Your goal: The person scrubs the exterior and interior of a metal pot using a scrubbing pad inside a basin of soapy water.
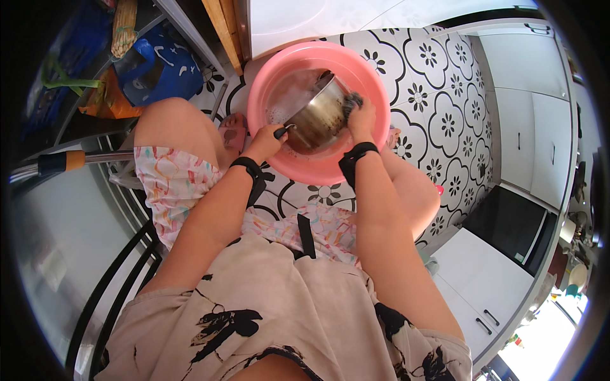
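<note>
A stainless steel pot (pixel 317 116) lies tilted on its side in a pink plastic basin (pixel 374 66) of cloudy, sudsy water (pixel 286 97). Brown scorch stains mark its outer wall near the base. My left hand (pixel 267 143) grips the pot's black side handle (pixel 280 133) at the near left. In my right hand (pixel 363 119) is a grey scouring pad (pixel 352 102), pressed against the stained outside of the pot at the right. The pot's second handle, at the far rim, is partly hidden.
The basin stands on a patterned tile floor (pixel 429 105) between my feet. White cabinets (pixel 517 133) and a black oven door (pixel 505 226) line the right. At left are a metal pole (pixel 107 156), a shelf with a blue bag (pixel 162 66), and a black-barred rack (pixel 116 271).
</note>
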### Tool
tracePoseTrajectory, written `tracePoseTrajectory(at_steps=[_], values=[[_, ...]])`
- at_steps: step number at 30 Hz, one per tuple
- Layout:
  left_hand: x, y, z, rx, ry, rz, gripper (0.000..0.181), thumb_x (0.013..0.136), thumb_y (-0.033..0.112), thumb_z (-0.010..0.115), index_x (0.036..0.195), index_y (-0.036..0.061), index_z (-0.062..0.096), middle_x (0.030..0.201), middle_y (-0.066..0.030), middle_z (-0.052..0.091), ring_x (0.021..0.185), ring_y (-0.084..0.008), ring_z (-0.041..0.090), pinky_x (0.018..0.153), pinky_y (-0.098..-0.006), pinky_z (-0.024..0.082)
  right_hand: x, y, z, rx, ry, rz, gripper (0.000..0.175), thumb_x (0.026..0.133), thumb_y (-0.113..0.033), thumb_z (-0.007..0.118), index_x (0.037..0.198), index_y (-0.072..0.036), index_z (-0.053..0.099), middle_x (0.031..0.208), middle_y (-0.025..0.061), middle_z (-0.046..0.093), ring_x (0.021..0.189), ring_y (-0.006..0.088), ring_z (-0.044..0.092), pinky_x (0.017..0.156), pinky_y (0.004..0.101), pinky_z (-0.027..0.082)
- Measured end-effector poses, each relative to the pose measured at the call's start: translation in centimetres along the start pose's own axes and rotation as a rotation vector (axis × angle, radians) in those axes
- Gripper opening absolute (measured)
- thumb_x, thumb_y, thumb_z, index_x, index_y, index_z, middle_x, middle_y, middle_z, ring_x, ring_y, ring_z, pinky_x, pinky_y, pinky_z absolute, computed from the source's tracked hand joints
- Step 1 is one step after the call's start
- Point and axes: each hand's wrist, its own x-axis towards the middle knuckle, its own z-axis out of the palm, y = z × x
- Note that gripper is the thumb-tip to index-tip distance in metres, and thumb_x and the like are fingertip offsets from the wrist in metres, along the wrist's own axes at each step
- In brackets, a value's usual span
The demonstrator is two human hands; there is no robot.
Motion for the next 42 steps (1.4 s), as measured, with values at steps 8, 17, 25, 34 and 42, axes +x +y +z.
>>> tracePoseTrajectory(at_steps=[8, 17, 25, 34, 42], values=[[-0.2, -1.3, 0.1, 0.007, 0.022, 0.0, 0.012, 0.074, 0.012, 0.059, 0.083, 0.0039, 0.058, 0.075, -0.0178, 0.057, 0.071, -0.0339, 0.055, 0.064, -0.0371, 0.043, -6.0, -4.6, -1.9, 0.077, -0.075, 0.094, 0.026, 0.073, -0.01, 0.059, 0.098, -0.01, 0.052, 0.093, 0.018, 0.051, 0.086, 0.0362, 0.052, 0.073, 0.0422, 0.043], [0.2, -0.4, 0.6, 0.039, 0.035, 0.025, 0.007, 0.074, 0.007, 0.059, 0.08, 0.0038, 0.058, 0.068, -0.0109, 0.056, 0.064, -0.0199, 0.053, 0.064, -0.031, 0.042, -0.5, 3.5, 1.1, 0.202, -0.121, 0.297, 0.024, 0.074, -0.006, 0.055, 0.098, -0.005, 0.052, 0.084, 0.0186, 0.055, 0.082, 0.0366, 0.053, 0.073, 0.0418, 0.043], [0.0, -1.1, 0.2, 0.003, 0.017, 0.01, 0.011, 0.073, 0.011, 0.058, 0.082, 0.0047, 0.059, 0.073, -0.0159, 0.057, 0.069, -0.0305, 0.055, 0.064, -0.0355, 0.043, -4.4, -3.8, -1.3, 0.066, -0.056, 0.198, 0.029, 0.075, -0.011, 0.057, 0.102, -0.013, 0.049, 0.096, 0.0187, 0.05, 0.083, 0.0371, 0.053, 0.073, 0.0444, 0.043], [0.1, -0.3, 0.2, -0.01, 0.005, 0.029, 0.008, 0.074, 0.009, 0.058, 0.08, 0.0038, 0.058, 0.07, -0.0138, 0.056, 0.067, -0.0267, 0.053, 0.065, -0.0332, 0.042, -0.4, 1.1, 0.9, -0.059, -0.164, 0.135, 0.043, 0.082, -0.026, 0.054, 0.121, -0.012, 0.042, 0.107, 0.0228, 0.043, 0.098, 0.0406, 0.043, 0.084, 0.0478, 0.037], [0.1, -0.5, 0.0, 0.028, 0.028, -0.018, 0.005, 0.074, 0.006, 0.055, 0.078, 0.0033, 0.057, 0.069, -0.0126, 0.056, 0.065, -0.0233, 0.053, 0.064, -0.0312, 0.042, -8.7, -7.2, -2.6, -0.096, -0.27, -0.182, 0.025, 0.078, -0.019, 0.058, 0.099, -0.009, 0.049, 0.095, 0.0175, 0.049, 0.086, 0.0369, 0.049, 0.072, 0.0452, 0.042]])
